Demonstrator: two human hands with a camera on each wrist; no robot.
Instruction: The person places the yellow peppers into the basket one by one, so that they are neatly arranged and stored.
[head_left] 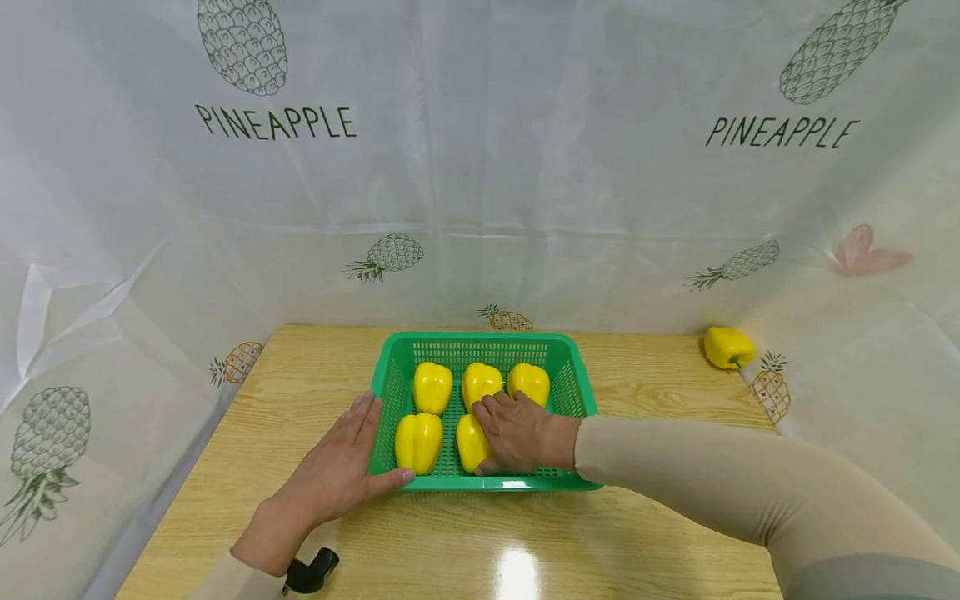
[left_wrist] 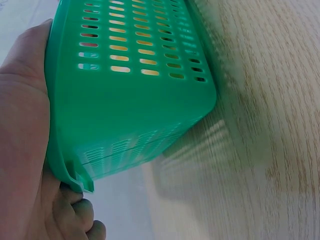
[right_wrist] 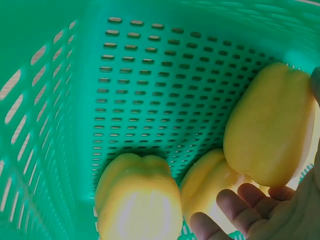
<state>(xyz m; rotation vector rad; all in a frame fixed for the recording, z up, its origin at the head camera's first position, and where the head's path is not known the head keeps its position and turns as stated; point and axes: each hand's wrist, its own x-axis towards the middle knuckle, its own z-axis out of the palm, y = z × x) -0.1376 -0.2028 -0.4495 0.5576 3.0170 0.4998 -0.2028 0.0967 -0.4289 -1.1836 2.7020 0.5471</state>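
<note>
My right hand (head_left: 517, 429) reaches into a green plastic basket (head_left: 480, 337) and holds a yellow bell pepper (head_left: 471, 443) in the front row. In the right wrist view, the thumb touches one side of that pepper (right_wrist: 270, 125) and the fingers (right_wrist: 260, 202) lie at the other. Another pepper (head_left: 418, 443) sits to its left. Behind them stand three more: left (head_left: 432, 387), middle (head_left: 480, 382) and right (head_left: 528, 382). My left hand (head_left: 337, 467) rests at the basket's front left corner, its fingers extended along the left rim and its thumb on the front rim.
One more yellow bell pepper (head_left: 727, 347) lies at the table's back right corner, beside the curtain. A white pineapple-print curtain (head_left: 480, 167) encloses the wooden table (head_left: 645, 375). Near my left wrist is a black object (head_left: 313, 571).
</note>
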